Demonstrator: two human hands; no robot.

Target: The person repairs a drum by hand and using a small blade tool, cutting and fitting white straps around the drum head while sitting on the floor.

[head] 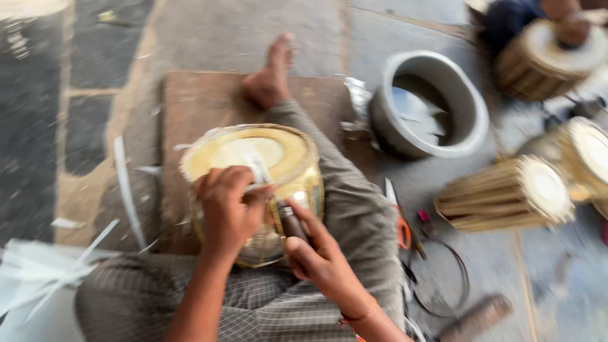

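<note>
Pinching a pale strip against the drumhead, the left hand (227, 206) bears down while the right hand (316, 253) closes round a dark-handled tool (291, 221) — the small yellow-skinned wooden drum (253, 183), centre frame, rests braced on the lap. Upper right sits a grey metal basin (472, 120).

Both hands crowd the near rim of the drum (253, 183) on the lap: the left hand (228, 206) over its head, the right hand (320, 256) with a dark-handled tool (292, 223) against its side. The wooden board's (196, 101) far-left corner lies open. Rightward, scissors (400, 225), a wire ring (443, 278), the metal basin (430, 104) and other drums (506, 193) clutter the floor (240, 31).
</note>
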